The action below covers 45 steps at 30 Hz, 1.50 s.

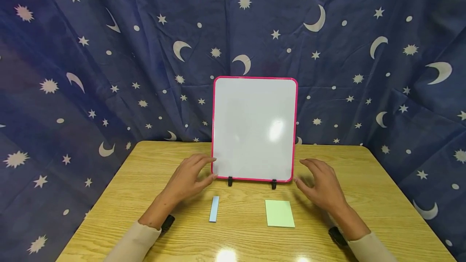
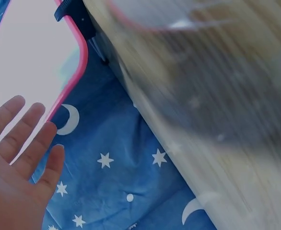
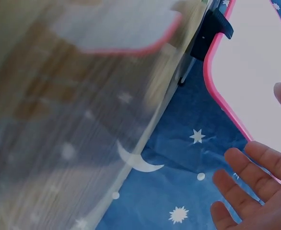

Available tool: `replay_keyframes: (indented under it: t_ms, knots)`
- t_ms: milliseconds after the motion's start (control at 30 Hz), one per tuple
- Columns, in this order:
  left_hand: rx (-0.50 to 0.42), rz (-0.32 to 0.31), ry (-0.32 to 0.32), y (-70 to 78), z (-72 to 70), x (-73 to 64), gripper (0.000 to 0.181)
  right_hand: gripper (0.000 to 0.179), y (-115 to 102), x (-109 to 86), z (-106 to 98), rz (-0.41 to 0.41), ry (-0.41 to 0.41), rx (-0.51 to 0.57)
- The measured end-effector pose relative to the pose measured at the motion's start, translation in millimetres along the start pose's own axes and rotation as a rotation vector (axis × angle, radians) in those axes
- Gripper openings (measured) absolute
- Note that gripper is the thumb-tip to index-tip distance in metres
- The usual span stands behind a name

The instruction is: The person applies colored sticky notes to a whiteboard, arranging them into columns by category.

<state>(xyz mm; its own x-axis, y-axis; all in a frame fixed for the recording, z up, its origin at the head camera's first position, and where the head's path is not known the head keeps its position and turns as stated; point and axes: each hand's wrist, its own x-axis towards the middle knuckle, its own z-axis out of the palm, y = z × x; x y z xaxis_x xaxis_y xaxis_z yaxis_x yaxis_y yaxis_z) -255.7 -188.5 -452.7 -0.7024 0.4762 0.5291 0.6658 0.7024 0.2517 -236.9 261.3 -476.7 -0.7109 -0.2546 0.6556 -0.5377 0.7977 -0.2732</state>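
A whiteboard (image 1: 254, 128) with a pink frame stands upright on a black stand (image 1: 274, 184) at the back of the table. My left hand (image 1: 190, 179) hovers at its lower left corner, thumb and fingers spread apart with nothing between them. On the other side, my right hand (image 1: 320, 185) is held near the lower right edge, also empty, its fingers loosely extended. In front of the board lie a narrow blue strip (image 1: 214, 209), nearer the left hand, and a pale green square sticky-note pad (image 1: 279, 213), nearer the right.
The wooden table (image 1: 164, 233) is glossy and reflects the board and hands. A dark blue curtain (image 1: 145, 51) with white moons and stars hangs behind the table and along both sides. Each wrist wears a black band (image 1: 337, 237) below the sleeve.
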Motion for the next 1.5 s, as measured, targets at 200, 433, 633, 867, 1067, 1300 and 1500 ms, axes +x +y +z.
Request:
replay_keyframes:
  t_ms: [200,433,633,867,1067,1300,1500]
  knots:
    - [-0.005,0.017,-0.015,6.7,5.5,2.3,0.047,0.056,-3,-0.6,1,-0.026,0.000,0.007]
    - [-0.019,0.019,-0.045,15.1,10.2,4.6,0.046,0.056,-5,-0.4,2,-0.043,-0.015,0.001]
    - [-0.022,0.013,-0.086,20.5,14.2,6.1,0.047,0.055,-8,0.3,2,-0.057,-0.025,0.015]
    - [-0.030,0.037,-0.091,25.0,19.1,6.7,0.047,0.055,-12,-0.7,3,-0.053,-0.053,0.009]
    - [-0.043,0.077,-0.084,31.8,22.5,7.5,0.045,0.055,-15,-1.2,4,-0.057,-0.062,0.015]
    - [-0.054,0.123,-0.089,40.4,29.2,10.1,0.045,0.057,-15,-1.6,6,-0.074,-0.062,0.007]
    - [-0.047,0.136,-0.116,44.8,33.9,10.3,0.046,0.057,-17,-1.3,6,-0.084,-0.071,0.012]
